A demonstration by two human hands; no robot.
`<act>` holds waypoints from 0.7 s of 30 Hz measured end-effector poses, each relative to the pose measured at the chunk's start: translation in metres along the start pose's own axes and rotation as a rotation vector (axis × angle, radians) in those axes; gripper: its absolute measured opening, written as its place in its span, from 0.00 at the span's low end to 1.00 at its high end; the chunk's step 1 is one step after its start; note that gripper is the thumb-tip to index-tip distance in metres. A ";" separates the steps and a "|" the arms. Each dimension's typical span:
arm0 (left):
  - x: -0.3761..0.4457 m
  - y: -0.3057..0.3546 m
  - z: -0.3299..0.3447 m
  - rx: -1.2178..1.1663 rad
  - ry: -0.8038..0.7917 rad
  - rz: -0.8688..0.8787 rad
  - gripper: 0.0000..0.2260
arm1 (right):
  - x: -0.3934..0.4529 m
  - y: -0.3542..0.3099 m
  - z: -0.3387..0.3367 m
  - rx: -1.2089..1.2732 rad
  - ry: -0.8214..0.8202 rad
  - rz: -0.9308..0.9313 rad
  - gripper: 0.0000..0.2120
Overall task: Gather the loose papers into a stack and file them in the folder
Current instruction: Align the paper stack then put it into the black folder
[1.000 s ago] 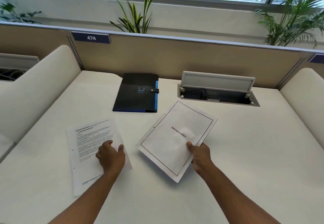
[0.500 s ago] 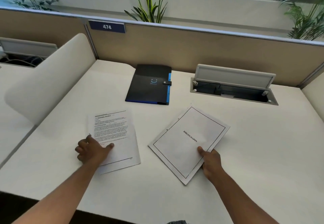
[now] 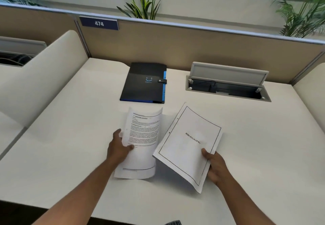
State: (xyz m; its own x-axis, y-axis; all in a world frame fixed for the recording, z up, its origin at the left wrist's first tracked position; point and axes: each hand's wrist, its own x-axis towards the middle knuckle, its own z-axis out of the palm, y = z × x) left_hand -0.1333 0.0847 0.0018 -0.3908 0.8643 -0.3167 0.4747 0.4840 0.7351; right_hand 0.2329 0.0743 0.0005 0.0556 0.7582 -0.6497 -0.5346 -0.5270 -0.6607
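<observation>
Left hand [image 3: 118, 148] grips curled text page [image 3: 142, 140]; right hand [image 3: 215, 165] grips bibliography page [image 3: 188, 147] at near edge. Closed black folder [image 3: 144, 82] farther back on tabletop [image 3: 263, 145].

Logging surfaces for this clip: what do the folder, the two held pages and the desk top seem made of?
Folder: likely matte black plastic, with blue edging and a snap strap.
Text page and bibliography page: thin white printer paper; the text page curls where it is lifted.
Desk top: smooth off-white, probably laminate; evenly flat, no grain.
</observation>
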 end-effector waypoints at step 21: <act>-0.048 0.058 0.064 -0.065 -0.256 0.080 0.16 | -0.006 0.008 0.006 -0.471 0.051 -0.128 0.10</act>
State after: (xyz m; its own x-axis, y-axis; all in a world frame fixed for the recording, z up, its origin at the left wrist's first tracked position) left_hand -0.0369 0.0802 0.0213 -0.1381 0.9101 -0.3908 0.4410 0.4098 0.7985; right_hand 0.2229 0.0677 0.0016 0.1434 0.8144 -0.5622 -0.0814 -0.5565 -0.8269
